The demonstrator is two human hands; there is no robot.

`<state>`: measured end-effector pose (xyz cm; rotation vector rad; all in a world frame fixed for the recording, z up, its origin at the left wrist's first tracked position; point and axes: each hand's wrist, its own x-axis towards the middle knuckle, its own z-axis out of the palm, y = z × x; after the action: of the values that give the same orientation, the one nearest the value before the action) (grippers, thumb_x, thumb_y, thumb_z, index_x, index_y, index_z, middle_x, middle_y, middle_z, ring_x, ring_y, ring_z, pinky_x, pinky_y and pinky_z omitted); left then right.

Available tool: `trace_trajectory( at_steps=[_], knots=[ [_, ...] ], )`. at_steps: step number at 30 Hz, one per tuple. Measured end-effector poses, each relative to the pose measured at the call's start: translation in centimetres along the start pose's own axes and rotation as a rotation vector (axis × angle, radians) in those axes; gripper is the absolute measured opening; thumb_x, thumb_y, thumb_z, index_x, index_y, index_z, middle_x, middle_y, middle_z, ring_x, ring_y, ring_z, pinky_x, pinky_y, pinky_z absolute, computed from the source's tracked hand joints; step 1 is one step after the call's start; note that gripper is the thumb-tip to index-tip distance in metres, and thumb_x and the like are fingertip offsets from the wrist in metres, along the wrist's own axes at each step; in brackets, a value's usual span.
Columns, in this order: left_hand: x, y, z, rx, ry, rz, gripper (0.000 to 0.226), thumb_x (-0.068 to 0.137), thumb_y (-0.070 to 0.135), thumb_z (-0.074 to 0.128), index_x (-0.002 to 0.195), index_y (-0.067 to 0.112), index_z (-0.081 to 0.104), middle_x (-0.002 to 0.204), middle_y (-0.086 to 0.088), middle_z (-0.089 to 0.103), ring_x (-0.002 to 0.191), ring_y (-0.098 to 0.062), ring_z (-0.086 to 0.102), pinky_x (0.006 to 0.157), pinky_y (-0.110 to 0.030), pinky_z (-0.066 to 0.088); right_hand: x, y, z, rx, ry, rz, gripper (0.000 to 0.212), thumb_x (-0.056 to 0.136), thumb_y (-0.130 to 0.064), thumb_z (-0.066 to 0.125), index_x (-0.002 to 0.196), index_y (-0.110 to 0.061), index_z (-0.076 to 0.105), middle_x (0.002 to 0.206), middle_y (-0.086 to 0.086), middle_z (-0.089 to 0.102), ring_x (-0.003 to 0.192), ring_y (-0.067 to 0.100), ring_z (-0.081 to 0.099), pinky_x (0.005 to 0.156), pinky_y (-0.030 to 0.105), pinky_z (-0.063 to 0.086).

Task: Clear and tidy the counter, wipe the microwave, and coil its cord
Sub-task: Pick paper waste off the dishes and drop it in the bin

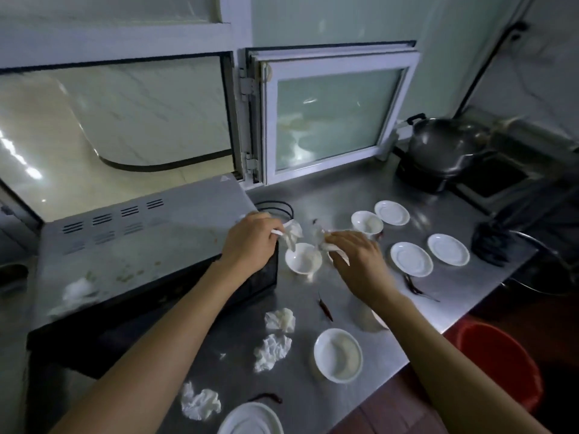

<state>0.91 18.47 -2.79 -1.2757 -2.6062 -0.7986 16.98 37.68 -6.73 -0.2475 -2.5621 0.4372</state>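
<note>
Three crumpled tissues (272, 351) litter the counter (313, 195) beside bowls (338, 355).

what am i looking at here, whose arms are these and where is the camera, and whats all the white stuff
There is no machine here. One camera sits on a person's head and looks forward and down, so the two arms are the wearer's own.

They stand at a steel counter below a window. On its left is a microwave with a dark cord looped behind it.

The white things are dishes and paper: bowls, saucers and crumpled tissues scattered about, plus a few dried chillies. One more tissue lies on the microwave.

The left hand holds a crumpled tissue in its fingers. The right hand grips another. A dark pot stands at the back right, and a red bucket sits on the floor.
</note>
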Motion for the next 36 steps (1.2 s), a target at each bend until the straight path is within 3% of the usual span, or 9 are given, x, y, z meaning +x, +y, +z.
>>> trace_trajectory(
  at_steps=[4, 13, 18, 20, 24, 31, 34, 36],
  knots=[
    [1.1, 7.3, 4.8, -0.008, -0.085, 0.071, 0.018, 0.091, 0.012, 0.059, 0.098, 0.020, 0.074, 0.096, 0.001, 0.065, 0.097, -0.023, 0.057, 0.073, -0.038, 0.049, -5.2, 5.8, -4.2, -0.036, 0.019, 0.183, 0.032, 0.087, -0.014, 0.070, 0.117, -0.022, 0.070, 0.124, -0.005, 0.068, 0.117, 0.023, 0.060, 0.089, 0.044, 0.047],
    [2.2, 24.8, 17.3, 0.009, -0.273, 0.217, 0.023, 0.088, 0.011, 0.057, 0.099, 0.022, 0.074, 0.104, 0.002, 0.067, 0.106, -0.024, 0.058, 0.080, -0.039, 0.050, -19.1, 19.7, -13.6, -0.070, 0.019, 0.398, 0.033, 0.081, -0.009, 0.069, 0.111, -0.023, 0.073, 0.123, -0.001, 0.068, 0.117, 0.025, 0.060, 0.089, 0.047, 0.050],
    [1.3, 33.7, 23.9, 0.005, -0.382, 0.303, 0.027, 0.088, 0.013, 0.054, 0.100, 0.026, 0.074, 0.100, 0.004, 0.067, 0.103, -0.023, 0.060, 0.079, -0.042, 0.052, -26.4, 25.9, -17.9, -0.115, 0.026, 0.484, 0.029, 0.088, -0.024, 0.052, 0.111, -0.024, 0.071, 0.122, -0.003, 0.068, 0.114, 0.025, 0.060, 0.087, 0.045, 0.050],
    [0.9, 36.5, 26.2, -0.018, -0.425, 0.335, 0.028, 0.086, 0.011, 0.054, 0.098, 0.026, 0.074, 0.098, 0.004, 0.067, 0.102, -0.024, 0.060, 0.079, -0.043, 0.052, -29.3, 28.2, -18.7, -0.131, 0.050, 0.541, 0.024, 0.088, -0.022, 0.057, 0.108, -0.024, 0.072, 0.120, -0.005, 0.069, 0.113, 0.024, 0.061, 0.085, 0.043, 0.051],
    [0.8, 40.6, 30.3, -0.029, -0.483, 0.389, 0.025, 0.087, 0.009, 0.058, 0.099, 0.022, 0.076, 0.097, 0.000, 0.068, 0.103, -0.024, 0.059, 0.084, -0.036, 0.048, -33.6, 31.5, -19.8, -0.150, 0.098, 0.668, 0.019, 0.088, -0.020, 0.068, 0.105, -0.025, 0.074, 0.116, -0.007, 0.071, 0.111, 0.022, 0.062, 0.084, 0.041, 0.052],
    [2.6, 44.8, 37.5, -0.077, -0.606, 0.406, 0.024, 0.087, 0.010, 0.057, 0.098, 0.024, 0.074, 0.097, 0.004, 0.066, 0.104, -0.021, 0.057, 0.082, -0.037, 0.049, -37.5, 35.7, -20.3, -0.167, 0.051, 0.795, 0.013, 0.087, -0.013, 0.067, 0.097, -0.019, 0.074, 0.107, -0.004, 0.072, 0.107, 0.026, 0.064, 0.079, 0.046, 0.055],
    [4.3, 45.9, 41.1, -0.100, -0.643, 0.427, 0.023, 0.088, 0.012, 0.057, 0.098, 0.024, 0.073, 0.097, 0.003, 0.065, 0.103, -0.022, 0.058, 0.080, -0.037, 0.050, -38.0, 38.5, -20.2, -0.184, -0.002, 0.844, 0.021, 0.090, -0.023, 0.061, 0.106, -0.020, 0.074, 0.113, -0.002, 0.072, 0.110, 0.027, 0.064, 0.081, 0.046, 0.055],
    [5.5, 46.5, 43.5, -0.126, -0.670, 0.428, 0.024, 0.088, 0.011, 0.057, 0.097, 0.025, 0.074, 0.096, 0.003, 0.065, 0.101, -0.022, 0.059, 0.079, -0.037, 0.050, -38.2, 40.1, -20.1, -0.201, -0.048, 0.906, 0.024, 0.089, -0.018, 0.064, 0.111, -0.022, 0.072, 0.118, -0.003, 0.071, 0.113, 0.025, 0.062, 0.084, 0.046, 0.054]
  ],
)
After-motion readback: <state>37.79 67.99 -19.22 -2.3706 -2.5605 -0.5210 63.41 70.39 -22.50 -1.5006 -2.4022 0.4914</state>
